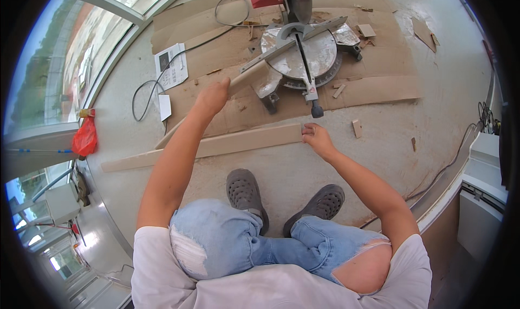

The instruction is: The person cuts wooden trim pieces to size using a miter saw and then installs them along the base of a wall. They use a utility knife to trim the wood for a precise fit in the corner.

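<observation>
Head view: what's the left hand (pixel 213 96) doing?

Gripping a narrow board (pixel 249 79), far end at the saw (pixel 320 51). Right hand (pixel 319 140)'s by the plank (pixel 249 141) end, can't tell if grasping.

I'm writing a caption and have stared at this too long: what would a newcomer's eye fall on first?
Most likely the red-and-silver mitre saw at top centre, standing on brown cardboard. Next come the person's bare hands: the left hand grips an upper board reaching to the saw, and the right hand is at the right end of a lower board. A bright red plastic bag stands out at far left.
</observation>
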Motion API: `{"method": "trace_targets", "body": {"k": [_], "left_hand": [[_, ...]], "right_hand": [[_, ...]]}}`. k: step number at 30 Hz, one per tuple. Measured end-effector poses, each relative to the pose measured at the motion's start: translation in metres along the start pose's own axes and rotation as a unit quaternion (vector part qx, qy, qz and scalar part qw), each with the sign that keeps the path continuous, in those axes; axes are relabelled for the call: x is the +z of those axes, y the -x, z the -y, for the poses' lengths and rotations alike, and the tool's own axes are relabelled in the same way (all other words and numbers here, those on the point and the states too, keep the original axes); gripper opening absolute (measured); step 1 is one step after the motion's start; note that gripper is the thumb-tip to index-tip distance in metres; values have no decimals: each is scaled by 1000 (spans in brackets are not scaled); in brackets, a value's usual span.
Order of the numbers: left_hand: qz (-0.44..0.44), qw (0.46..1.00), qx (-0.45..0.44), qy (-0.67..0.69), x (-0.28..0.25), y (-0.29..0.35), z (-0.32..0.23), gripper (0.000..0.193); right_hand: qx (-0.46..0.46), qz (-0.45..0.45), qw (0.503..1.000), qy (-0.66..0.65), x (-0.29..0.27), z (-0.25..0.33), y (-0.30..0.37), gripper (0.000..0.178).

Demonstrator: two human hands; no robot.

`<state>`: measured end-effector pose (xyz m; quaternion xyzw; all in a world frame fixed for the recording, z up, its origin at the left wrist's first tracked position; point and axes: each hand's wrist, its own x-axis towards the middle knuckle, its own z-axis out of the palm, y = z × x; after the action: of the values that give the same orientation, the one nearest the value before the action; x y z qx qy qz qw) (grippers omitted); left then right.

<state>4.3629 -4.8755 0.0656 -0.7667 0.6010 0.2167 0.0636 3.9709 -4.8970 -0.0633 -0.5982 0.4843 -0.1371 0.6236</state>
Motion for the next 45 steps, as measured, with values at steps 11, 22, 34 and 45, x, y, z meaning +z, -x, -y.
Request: {"method": "trace_targets", "body": {"k": [11, 22, 34, 45], "left_hand": [[352, 931, 44, 84, 80, 147, 11, 63], [368, 913, -17, 175, 167, 198, 16, 58], [232, 968, -80, -54, 91, 210, 24, 50], [-79, 995, 61, 1, 51, 137, 10, 26]], "right_hand": [[36, 76, 996, 10, -12, 49, 14, 32], [-124, -27, 990, 59, -104, 10, 28, 23], [-198, -68, 978, 22, -142, 67, 14, 27], [-185, -80, 980, 1, -130, 95, 0, 24]]}}
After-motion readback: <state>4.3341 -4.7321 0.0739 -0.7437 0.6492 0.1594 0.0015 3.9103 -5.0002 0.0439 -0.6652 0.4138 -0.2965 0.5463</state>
